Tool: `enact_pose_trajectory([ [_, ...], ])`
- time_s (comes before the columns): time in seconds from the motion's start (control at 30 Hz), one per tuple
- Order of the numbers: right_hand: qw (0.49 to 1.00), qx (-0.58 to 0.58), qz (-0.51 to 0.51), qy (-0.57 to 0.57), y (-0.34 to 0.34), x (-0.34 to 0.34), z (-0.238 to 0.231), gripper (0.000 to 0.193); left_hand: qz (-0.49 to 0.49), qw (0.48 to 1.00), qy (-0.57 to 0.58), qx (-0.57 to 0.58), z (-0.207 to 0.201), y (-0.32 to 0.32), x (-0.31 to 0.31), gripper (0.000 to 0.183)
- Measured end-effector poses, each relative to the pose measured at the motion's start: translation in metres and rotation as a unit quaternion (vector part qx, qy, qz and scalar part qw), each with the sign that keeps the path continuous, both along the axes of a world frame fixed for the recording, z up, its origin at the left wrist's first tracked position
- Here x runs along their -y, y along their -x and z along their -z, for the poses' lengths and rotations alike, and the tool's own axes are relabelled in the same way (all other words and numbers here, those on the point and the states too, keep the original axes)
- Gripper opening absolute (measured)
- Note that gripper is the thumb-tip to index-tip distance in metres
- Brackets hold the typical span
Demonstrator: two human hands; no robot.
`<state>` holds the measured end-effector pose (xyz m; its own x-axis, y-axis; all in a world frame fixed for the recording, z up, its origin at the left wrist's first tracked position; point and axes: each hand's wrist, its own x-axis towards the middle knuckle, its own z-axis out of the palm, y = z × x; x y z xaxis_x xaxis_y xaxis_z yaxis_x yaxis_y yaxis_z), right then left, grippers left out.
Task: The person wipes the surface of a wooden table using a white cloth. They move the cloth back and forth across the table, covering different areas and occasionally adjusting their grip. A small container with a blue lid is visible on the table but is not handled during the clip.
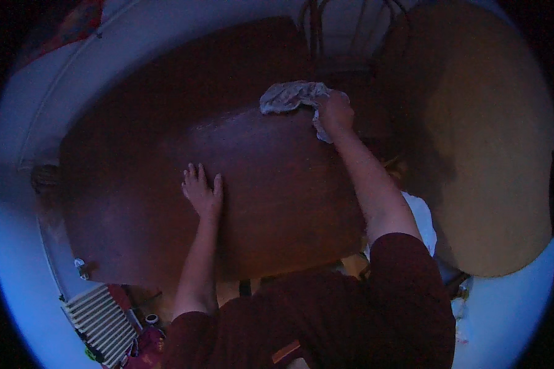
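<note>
A dark brown wooden table (271, 203) spreads out in front of me. My right hand (337, 115) is closed around a crumpled pale cloth (292, 96) near the table's far right part. Most of the cloth spills out to the left of the hand, and a corner hangs down below the fist. To the left of the cloth, a streaky sheen shows on the tabletop. My left hand (203, 192) lies flat on the table, left of the middle, fingers spread and holding nothing.
A wooden chair with a curved back (351, 31) stands beyond the far edge. At the right is a large tan rounded surface (498, 141). A white radiator (101, 323) is at the lower left, and a small whitish object (80, 267) sits at the table's left corner.
</note>
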<state>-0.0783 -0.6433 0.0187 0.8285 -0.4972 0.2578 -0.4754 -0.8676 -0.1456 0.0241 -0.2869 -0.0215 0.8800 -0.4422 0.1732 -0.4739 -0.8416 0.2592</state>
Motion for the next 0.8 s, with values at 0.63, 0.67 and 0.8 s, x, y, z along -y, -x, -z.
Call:
enact_pose_trajectory([
  [0.63, 0.992, 0.007, -0.059, -0.116, 0.126, -0.100, 0.013, 0.023, 0.047, 0.991, 0.053, -0.111, -0.010, 0.076, -0.120, 0.048],
  [0.67, 0.994, 0.032, -0.046, -0.098, 0.151, -0.100, 0.015, 0.023, 0.049, 0.993, 0.037, -0.099, -0.011, 0.078, -0.117, 0.049],
  [0.8, 0.988, 0.055, -0.037, -0.140, 0.281, -0.146, 0.007, 0.035, 0.035, 0.996, 0.042, -0.072, -0.004, 0.077, -0.125, 0.048],
])
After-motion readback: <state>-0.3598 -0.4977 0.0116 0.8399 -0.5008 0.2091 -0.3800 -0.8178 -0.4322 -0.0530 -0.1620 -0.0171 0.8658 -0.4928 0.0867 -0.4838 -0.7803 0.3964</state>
